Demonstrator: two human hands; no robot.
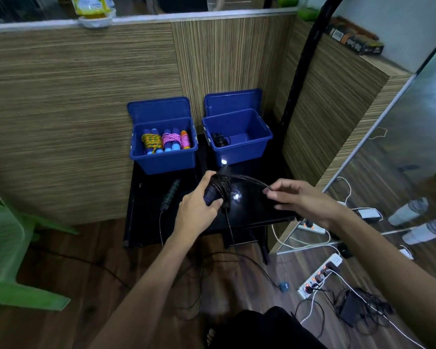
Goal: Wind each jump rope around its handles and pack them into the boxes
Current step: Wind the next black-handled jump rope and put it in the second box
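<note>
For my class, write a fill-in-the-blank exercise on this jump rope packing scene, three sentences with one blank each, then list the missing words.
1. The left hand grips the handles of a ____ jump rope with cord wound around them.
2. The right hand pinches the cord with its ____.
3. The colourful wound ropes lie in the ____ blue box.

Missing words: black; fingers; left

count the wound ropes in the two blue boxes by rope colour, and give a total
Yellow rope, left box: 1
Pink rope, left box: 2
Black rope, right box: 1
Total packed: 4

Not counted: the black rope the left hand is holding with the right hand feeding it, and the green-handled rope on the table.
</note>
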